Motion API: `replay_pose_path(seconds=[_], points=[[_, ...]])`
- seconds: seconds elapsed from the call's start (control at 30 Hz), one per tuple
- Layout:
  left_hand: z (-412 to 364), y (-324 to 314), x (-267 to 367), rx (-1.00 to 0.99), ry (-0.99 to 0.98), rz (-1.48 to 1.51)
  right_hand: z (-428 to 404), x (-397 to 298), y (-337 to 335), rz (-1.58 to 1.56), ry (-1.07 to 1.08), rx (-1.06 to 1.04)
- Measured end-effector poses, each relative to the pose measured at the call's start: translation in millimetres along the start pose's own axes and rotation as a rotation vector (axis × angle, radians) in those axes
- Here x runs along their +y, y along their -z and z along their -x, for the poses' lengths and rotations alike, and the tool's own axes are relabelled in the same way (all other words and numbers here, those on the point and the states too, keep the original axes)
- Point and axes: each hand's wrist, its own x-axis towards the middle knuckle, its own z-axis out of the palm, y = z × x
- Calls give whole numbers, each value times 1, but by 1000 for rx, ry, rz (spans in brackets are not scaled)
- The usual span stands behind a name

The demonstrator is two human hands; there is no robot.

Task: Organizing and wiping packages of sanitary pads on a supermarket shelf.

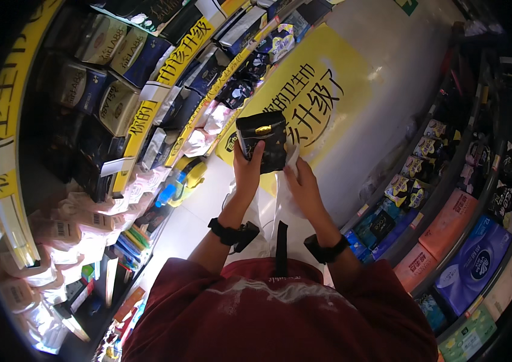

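Observation:
A glossy black soft package (273,147) with a gold mark is held up before me at chest height. My left hand (248,169) grips its left side, thumb lying across the front. At the package's lower right, my right hand (303,183) pinches a thin white sheet (292,156), either cloth or film; I cannot tell which. Part of the sheet touches the package's right edge, and more of it hangs below the right fingers. Each wrist carries a black strap with a small device.
Stocked shelves with yellow strips (140,120) curve along my left, holding boxed and soft packs. A yellow floor sticker (351,50) bearing writing covers the aisle ahead. Yellow-and-blue items (183,181) stand by the left shelf's foot. On the right shelves sit purple (473,267) and orange (448,221) tissue packs.

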Motion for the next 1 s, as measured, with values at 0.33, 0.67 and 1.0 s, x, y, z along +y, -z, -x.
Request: replay_pose_path(seconds=[0.33, 0.67, 1.0], points=[[-1, 2, -20, -72, -81, -104, -15, -28, 32, -120, 256, 328], [3, 20, 0, -98, -277, -288, -16, -52, 22, 276, 498, 210], [-10, 42, 1, -153, -349, -436, -1, -69, 19, 205, 500, 197]])
